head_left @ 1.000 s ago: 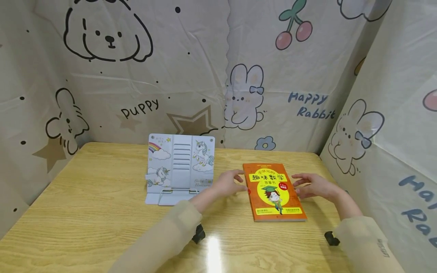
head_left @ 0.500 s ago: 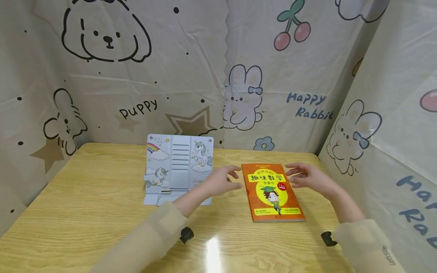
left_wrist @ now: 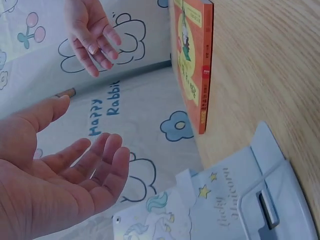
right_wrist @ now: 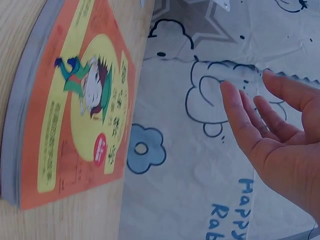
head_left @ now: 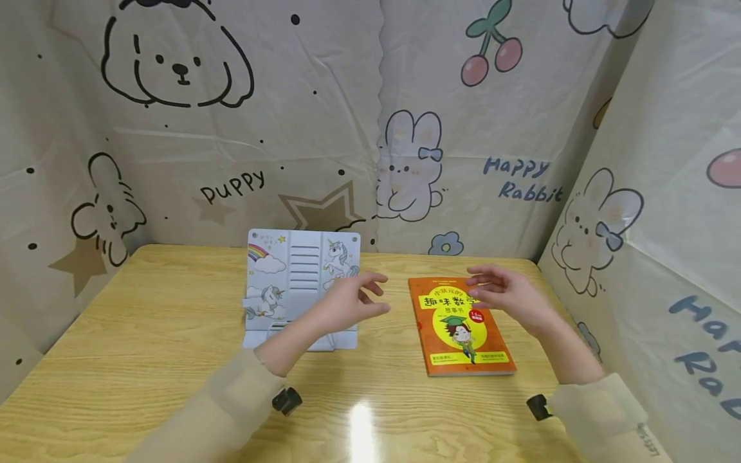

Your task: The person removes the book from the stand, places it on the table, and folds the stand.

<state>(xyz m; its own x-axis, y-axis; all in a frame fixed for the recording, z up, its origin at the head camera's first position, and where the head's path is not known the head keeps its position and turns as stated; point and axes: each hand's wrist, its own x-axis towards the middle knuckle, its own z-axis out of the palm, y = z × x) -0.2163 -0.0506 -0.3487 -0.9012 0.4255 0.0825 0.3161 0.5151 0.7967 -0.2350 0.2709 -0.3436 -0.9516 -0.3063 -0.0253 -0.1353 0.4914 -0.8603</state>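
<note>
An orange book (head_left: 461, 334) with a yellow title and a cartoon figure in a green cap lies flat on the wooden table, cover up. My right hand (head_left: 512, 297) hovers above its upper right corner, fingers relaxed and apart from the cover. To the book's left, my left hand (head_left: 350, 303) hangs in the air with loosely bent fingers, holding nothing. It partly covers a white unicorn book stand (head_left: 303, 263), which stands propped up. In the left wrist view, the fingers (left_wrist: 107, 170) are spread and the book's red spine shows. The right wrist view shows the book's page edges.
The wooden table (head_left: 145, 360) runs up to printed cloth (head_left: 324, 128) at the back and on both sides. A black clip-like piece (head_left: 287, 400) hangs at the left sleeve, another black piece (head_left: 539, 407) at the right one.
Both hands have left the book's sides. The left hand has moved left, in front of the stand; the right hand has risen and moved left over the book, which stays in place.
</note>
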